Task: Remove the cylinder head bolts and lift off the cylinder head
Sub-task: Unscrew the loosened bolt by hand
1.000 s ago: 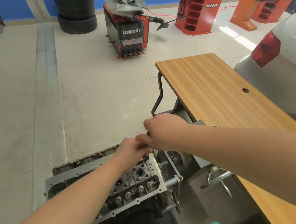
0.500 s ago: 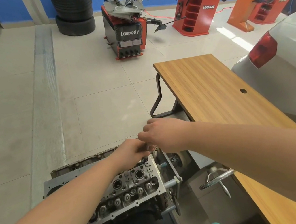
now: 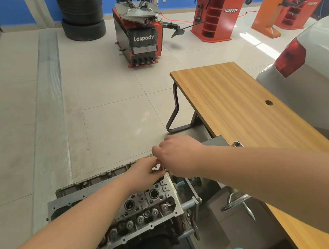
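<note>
Tyre shop floor, head (image 3: 146, 208) low on the stand left of the bench (image 3: 241, 100); both my hands, left (image 3: 145, 171) and right (image 3: 176, 154), pinch something small at its far end, can't tell what—slip and it could drop into the open bores.

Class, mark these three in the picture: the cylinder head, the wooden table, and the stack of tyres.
cylinder head (image 3: 142, 210): head view, on its top face with the round bores.
wooden table (image 3: 232, 101): head view, on bare tabletop.
stack of tyres (image 3: 81, 13): head view, on the tyres' sidewalls.
</note>
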The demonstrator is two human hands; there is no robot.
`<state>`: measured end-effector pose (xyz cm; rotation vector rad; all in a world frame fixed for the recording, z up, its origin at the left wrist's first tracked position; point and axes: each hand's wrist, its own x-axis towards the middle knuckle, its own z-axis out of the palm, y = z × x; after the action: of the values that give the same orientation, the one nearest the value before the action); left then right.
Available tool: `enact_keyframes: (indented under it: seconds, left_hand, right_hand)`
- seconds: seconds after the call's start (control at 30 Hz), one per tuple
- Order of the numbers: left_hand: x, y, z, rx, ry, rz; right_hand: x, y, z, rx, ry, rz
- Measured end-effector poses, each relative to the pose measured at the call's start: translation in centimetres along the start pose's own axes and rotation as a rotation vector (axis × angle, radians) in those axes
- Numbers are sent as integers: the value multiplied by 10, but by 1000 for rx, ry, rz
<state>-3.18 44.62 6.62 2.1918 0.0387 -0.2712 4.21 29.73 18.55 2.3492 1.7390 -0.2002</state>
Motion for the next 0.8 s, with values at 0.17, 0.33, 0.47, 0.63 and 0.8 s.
enact_keyframes:
  seconds: [0.17, 0.33, 0.47, 0.63, 0.8]
  left_hand:
    - [-1, -4, 4, 47, 83, 15]
    - [-2, -8, 18, 39, 227, -15]
    - [-2, -6, 16, -3, 303, 17]
    - [-1, -7, 7, 67, 83, 4]
    - [1, -7, 11, 85, 144, -12]
  right_hand:
    - [-5, 8, -8, 1, -19, -84]
    - [9, -6, -3, 262, -107, 449]
    - [7, -14, 4, 178, -93, 351]
    - [-2, 7, -5, -31, -75, -130]
    - [-3, 2, -10, 200, -97, 134]
